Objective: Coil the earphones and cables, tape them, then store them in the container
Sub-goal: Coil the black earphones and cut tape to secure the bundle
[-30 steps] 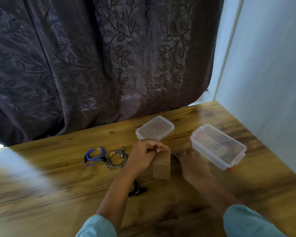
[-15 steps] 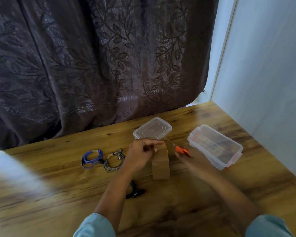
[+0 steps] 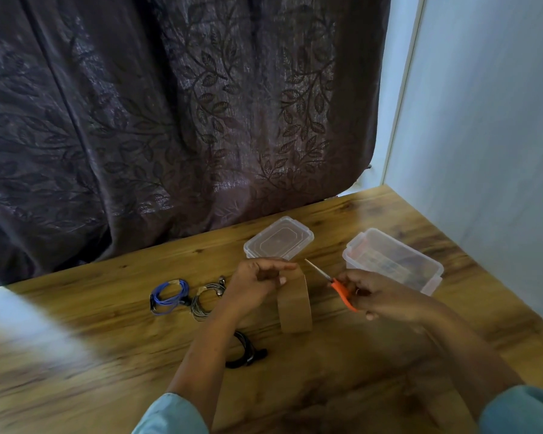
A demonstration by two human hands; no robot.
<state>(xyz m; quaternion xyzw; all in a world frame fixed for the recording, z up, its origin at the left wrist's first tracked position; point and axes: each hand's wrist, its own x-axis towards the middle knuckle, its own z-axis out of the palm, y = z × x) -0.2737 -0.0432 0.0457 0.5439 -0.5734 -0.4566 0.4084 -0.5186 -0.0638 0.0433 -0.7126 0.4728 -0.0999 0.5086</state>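
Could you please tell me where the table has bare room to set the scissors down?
Bare wood of the wooden table lies front left, nearer than the blue coiled cable, and front right, nearer than the clear plastic container. The middle is crowded: grey coiled earphones, black coiled cable, brown tape roll and clear plastic lid sit close together.

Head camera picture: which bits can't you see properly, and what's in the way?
All in the head view:
The black cable is partly hidden behind the left arm.
The scissors have their handles covered by the right hand.
The tape roll has its loose end buried under the left hand.
The container is too blurry inside to tell.
The table is smeared by blur near the left.
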